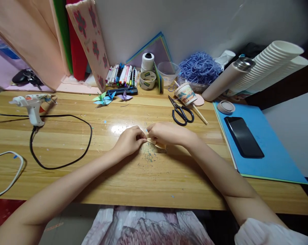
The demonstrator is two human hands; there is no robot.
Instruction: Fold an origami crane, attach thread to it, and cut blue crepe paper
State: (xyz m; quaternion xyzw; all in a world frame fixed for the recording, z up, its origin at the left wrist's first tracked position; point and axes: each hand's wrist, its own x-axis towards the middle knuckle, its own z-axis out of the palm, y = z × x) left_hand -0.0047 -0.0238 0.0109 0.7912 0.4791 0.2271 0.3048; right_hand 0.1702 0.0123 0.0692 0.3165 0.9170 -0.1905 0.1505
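A small piece of folded yellowish paper (160, 145) is held between my two hands over the middle of the wooden table (133, 190). My left hand (131, 140) pinches its left end between thumb and fingers. From the right, my right hand (160, 132) bends over the paper with fingers curled down on it, and its fingertips are partly hidden. Small blue specks lie on the wood just below the paper. Black-handled scissors (182, 114) rest beyond my right hand. Folded paper cranes (104, 98) in green, blue and purple sit farther back on the left.
A glue gun (33, 109) with a looping black cable stands left. Markers (123, 75), a tape roll (147, 80) and blue yarn (199, 68) line the back. On the right are a phone (244, 137) on blue sheets (276, 153), a flask (226, 80) and stacked cups (268, 64).
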